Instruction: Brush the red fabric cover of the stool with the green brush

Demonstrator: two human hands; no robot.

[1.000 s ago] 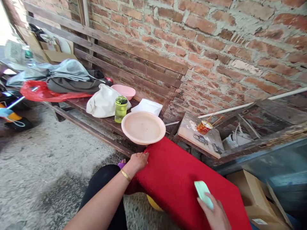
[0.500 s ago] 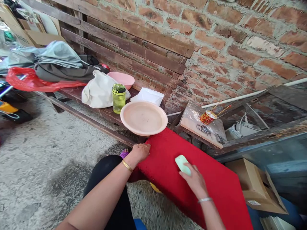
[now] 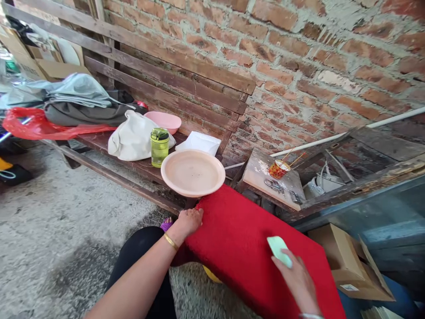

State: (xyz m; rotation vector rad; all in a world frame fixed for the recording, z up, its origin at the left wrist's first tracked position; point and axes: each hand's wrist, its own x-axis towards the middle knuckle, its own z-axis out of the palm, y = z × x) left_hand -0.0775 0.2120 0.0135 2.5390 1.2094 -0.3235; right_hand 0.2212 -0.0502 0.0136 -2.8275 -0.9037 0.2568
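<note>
A red cloth lies stretched over a long narrow surface in front of me. My left hand is closed at the cloth's near left edge, fingers curled over it. In my right hand is a flat mint-green piece with rounded corners, gripped between thumb and fingers over the right part of the cloth. Its exact kind cannot be made out, nor whether its underside touches the cloth. A wide pale pink basin stands at the cloth's far left end, with some dark specks inside.
On the wooden bench sit a green bottle, a white cloth bag, a pink bowl and folded clothes. A small table bears a red cup. At right is a cardboard box. Behind stands a brick wall.
My right hand has moved right and toward me over the cloth with the mint-green piece. My left hand stays at the cloth's edge. The view has shifted slightly.
</note>
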